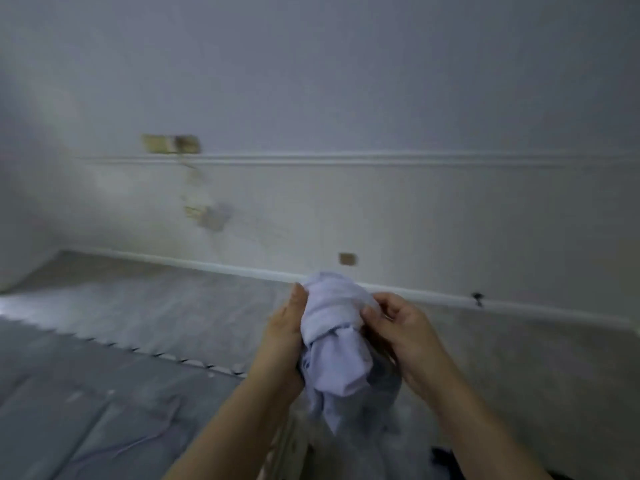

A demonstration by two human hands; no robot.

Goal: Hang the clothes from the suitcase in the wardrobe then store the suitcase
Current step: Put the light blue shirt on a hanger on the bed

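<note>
Bunched white garment [334, 336] lifted at lower centre of the frame, clear of the floor [121, 341], probably to find an opening for a hanger. Left hand [284, 336] cupping its left side, fingers hidden behind cloth; right hand [398, 332] pinching a fold with curled fingers. No suitcase, no wardrobe in view. Blurred throughout.

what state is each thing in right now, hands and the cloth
white garment: bunched up, held in the air between both hands, not on a hanger
left hand: grips the garment's left side
right hand: fingers pinch the garment's right side
floor: covered with sheeting
</note>
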